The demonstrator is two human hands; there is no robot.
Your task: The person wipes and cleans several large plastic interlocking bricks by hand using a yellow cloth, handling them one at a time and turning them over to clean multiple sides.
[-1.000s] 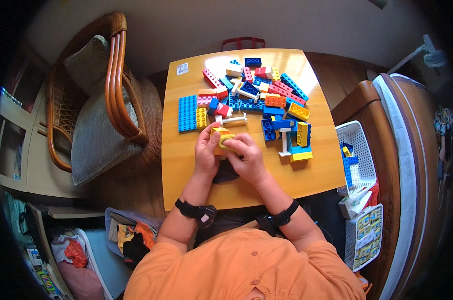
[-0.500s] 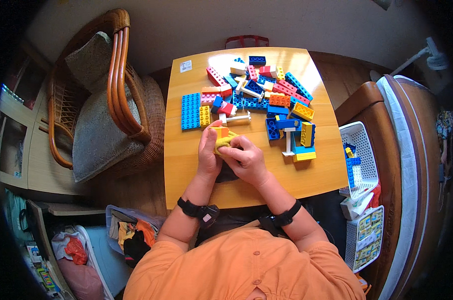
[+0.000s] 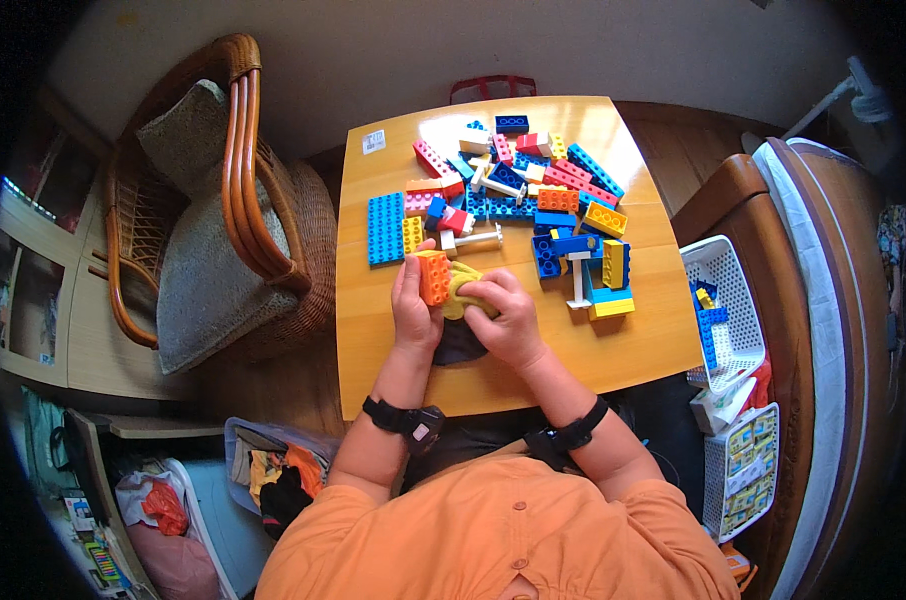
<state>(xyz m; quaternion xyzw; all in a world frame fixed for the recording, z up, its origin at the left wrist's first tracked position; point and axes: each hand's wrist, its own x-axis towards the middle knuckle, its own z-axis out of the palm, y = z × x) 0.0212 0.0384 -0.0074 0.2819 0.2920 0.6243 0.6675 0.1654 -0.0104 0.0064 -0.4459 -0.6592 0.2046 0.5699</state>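
Over the near middle of the table, my left hand (image 3: pixel 413 314) is closed around an orange building brick (image 3: pixel 434 277), its studded face showing. My right hand (image 3: pixel 510 318) pinches a bunched yellow cloth (image 3: pixel 461 303) right beside the brick; the fingers partly hide the cloth. Just beyond my hands lies a white piece with a bar (image 3: pixel 476 240). Farther left are a flat blue studded plate (image 3: pixel 385 230) and a yellow brick (image 3: pixel 413 234). To the right stands a small assembly of blue, yellow and white bricks (image 3: pixel 593 270).
A pile of mixed bricks (image 3: pixel 518 180) covers the far part of the wooden table (image 3: pixel 383 345). A wicker chair (image 3: pixel 243 180) stands at left. White baskets (image 3: pixel 748 330) are at right, one holding bricks. A dark patch (image 3: pixel 460 343) shows under my hands.
The orange brick has turned so that its studded face shows, and the yellow cloth has come off to its right side. My right hand has shifted slightly right.
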